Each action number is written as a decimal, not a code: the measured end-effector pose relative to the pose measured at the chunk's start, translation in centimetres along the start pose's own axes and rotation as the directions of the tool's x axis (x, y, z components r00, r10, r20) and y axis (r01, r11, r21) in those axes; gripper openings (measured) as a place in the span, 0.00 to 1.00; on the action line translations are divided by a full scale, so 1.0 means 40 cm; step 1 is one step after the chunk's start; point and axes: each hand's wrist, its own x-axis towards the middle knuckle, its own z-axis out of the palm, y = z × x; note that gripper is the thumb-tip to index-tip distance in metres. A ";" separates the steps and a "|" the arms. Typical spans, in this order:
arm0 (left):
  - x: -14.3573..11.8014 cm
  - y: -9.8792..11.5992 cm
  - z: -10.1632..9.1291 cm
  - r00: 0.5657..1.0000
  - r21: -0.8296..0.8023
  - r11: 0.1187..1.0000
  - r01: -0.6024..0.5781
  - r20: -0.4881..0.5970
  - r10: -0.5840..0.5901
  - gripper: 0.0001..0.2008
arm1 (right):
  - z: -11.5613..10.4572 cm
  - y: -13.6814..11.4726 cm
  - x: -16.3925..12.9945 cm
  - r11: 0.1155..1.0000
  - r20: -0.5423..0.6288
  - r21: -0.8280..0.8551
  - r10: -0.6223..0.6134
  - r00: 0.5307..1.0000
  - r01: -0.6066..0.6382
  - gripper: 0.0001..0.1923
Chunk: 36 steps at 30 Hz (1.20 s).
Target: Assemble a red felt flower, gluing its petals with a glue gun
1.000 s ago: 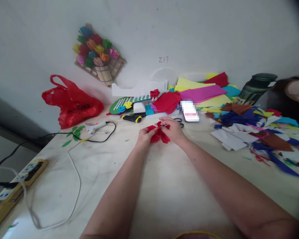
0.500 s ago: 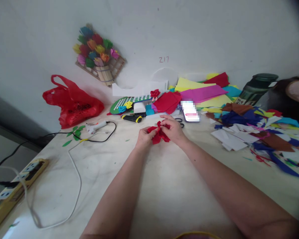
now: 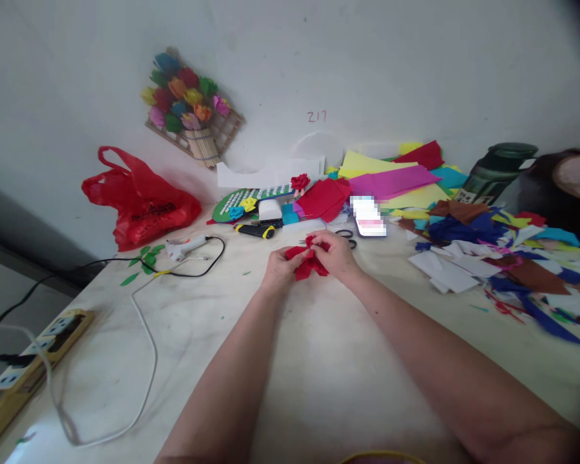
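Holding: your left hand [image 3: 279,265] and right hand [image 3: 336,252] pinch the red paper flower [image 3: 308,260].
Change: paper bunched tighter than a second ago.
Near: scissors [image 3: 347,236] on worktop [image 3: 319,361].

Phone screen [image 3: 368,218] pixelated; red paper [image 3: 308,261] partly behind fingers [image 3: 329,248].

Both forearms are bare from the picture's lower edge to the wrists: no sleeves, watch or bracelet. The left hand [image 3: 280,265] and right hand [image 3: 337,255] wear no gloves or rings.
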 end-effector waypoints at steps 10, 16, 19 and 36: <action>0.003 -0.004 -0.006 0.996 0.004 0.998 -0.060 -0.072 0.060 0.20 | -0.001 -0.013 0.001 0.996 -0.048 -0.067 -0.067 0.997 0.064 0.05; 0.001 0.001 0.000 0.994 0.004 0.999 -0.051 -0.097 0.052 0.21 | 0.002 -0.017 -0.003 0.992 -0.039 -0.108 -0.064 0.997 0.060 0.04; 0.000 0.003 -0.001 0.996 0.024 0.999 -0.030 -0.083 0.032 0.21 | 0.004 -0.015 -0.005 0.990 -0.032 -0.116 -0.080 0.996 0.076 0.04; -0.002 0.005 -0.006 0.997 -0.012 0.999 -0.045 -0.064 0.044 0.18 | 0.004 -0.012 -0.003 0.995 -0.037 -0.093 -0.034 0.999 0.030 0.05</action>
